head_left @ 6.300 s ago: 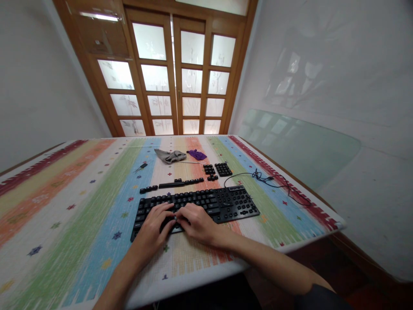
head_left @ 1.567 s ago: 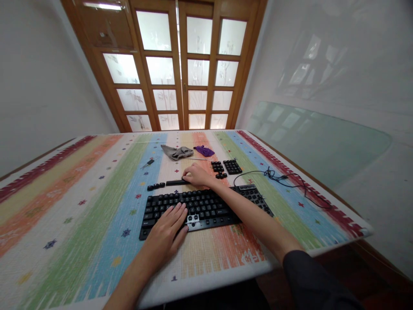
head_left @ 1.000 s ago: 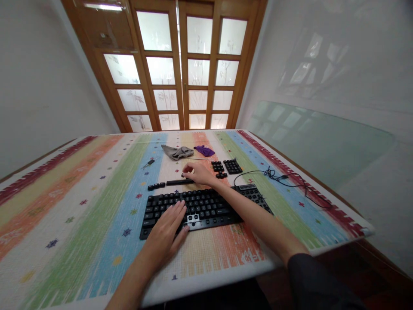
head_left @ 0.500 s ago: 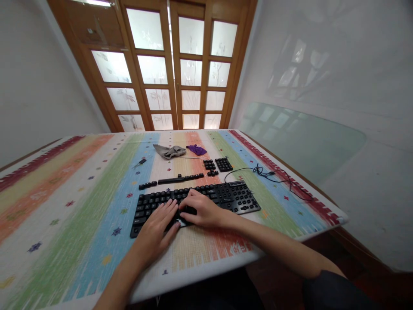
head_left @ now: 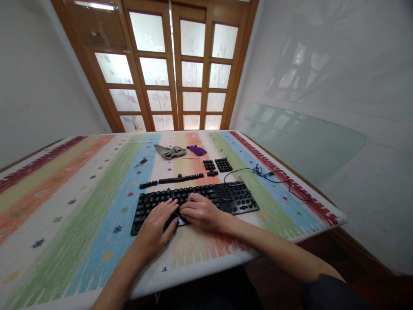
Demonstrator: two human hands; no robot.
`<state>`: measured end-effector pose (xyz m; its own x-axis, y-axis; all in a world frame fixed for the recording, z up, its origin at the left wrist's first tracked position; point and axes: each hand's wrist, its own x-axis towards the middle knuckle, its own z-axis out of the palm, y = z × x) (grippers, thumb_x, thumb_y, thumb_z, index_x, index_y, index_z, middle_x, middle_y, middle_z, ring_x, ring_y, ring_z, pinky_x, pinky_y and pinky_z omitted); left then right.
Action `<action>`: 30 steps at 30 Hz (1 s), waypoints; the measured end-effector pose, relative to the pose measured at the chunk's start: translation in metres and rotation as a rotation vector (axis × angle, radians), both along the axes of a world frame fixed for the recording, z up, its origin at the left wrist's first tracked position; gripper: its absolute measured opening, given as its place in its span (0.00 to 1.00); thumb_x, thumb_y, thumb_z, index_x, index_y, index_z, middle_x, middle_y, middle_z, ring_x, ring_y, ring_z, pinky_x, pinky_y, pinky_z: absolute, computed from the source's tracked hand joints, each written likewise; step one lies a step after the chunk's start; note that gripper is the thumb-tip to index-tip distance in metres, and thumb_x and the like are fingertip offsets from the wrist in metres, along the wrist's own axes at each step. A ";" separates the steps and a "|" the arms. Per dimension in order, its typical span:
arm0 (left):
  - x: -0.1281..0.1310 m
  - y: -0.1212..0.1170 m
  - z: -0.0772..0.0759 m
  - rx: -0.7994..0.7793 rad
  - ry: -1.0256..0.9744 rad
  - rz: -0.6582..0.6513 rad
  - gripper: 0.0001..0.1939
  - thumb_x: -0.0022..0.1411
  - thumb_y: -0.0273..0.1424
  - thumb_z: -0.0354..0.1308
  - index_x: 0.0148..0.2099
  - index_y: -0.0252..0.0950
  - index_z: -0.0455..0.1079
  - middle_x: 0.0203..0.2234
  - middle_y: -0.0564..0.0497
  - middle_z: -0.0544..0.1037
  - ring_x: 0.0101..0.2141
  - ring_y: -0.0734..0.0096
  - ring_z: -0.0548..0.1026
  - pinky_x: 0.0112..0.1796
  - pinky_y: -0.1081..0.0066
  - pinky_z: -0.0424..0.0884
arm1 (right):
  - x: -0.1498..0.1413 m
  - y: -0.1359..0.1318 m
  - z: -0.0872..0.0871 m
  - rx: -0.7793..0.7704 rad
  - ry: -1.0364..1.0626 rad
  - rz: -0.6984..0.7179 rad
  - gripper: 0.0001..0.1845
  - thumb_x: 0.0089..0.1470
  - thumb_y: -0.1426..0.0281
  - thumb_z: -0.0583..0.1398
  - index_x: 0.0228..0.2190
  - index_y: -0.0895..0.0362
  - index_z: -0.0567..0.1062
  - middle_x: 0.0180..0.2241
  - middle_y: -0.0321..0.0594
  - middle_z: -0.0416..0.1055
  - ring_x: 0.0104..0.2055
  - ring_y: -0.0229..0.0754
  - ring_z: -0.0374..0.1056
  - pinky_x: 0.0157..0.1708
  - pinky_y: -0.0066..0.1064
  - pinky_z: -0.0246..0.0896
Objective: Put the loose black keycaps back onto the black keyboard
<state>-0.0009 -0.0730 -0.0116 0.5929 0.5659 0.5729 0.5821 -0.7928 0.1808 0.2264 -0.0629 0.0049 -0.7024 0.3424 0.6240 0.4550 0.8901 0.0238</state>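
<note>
A black keyboard (head_left: 226, 197) lies on the striped tablecloth (head_left: 80, 202) near the front edge. My left hand (head_left: 157, 220) rests flat on its lower left part, fingers stretched out and nothing held. My right hand (head_left: 199, 212) lies just beside it on the bottom row. Its fingers are pressed together and bent down onto the keys, and what is under the fingertips is hidden. The fingertips of both hands nearly meet. Behind the keyboard lies a row of loose black keycaps (head_left: 174, 179).
Two small blocks of keycaps (head_left: 217, 165) sit further back, with a grey cloth (head_left: 169, 151) and a purple cloth (head_left: 196, 150) behind them. A small tool (head_left: 141, 162) lies at the left. The keyboard's cable (head_left: 274, 176) trails right toward the table edge. Wooden glazed doors stand beyond.
My right hand came back from the loose keycap row to the keyboard's bottom row and now presses down there. My left hand stayed on the keyboard, shifting slightly.
</note>
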 end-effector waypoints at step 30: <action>0.013 0.000 0.009 0.056 -0.116 -0.036 0.09 0.70 0.28 0.52 0.45 0.36 0.74 0.45 0.43 0.79 0.46 0.56 0.77 0.47 0.52 0.75 | -0.007 -0.002 0.011 -0.240 -0.026 -0.121 0.05 0.54 0.70 0.64 0.29 0.58 0.79 0.45 0.48 0.69 0.47 0.48 0.61 0.49 0.43 0.63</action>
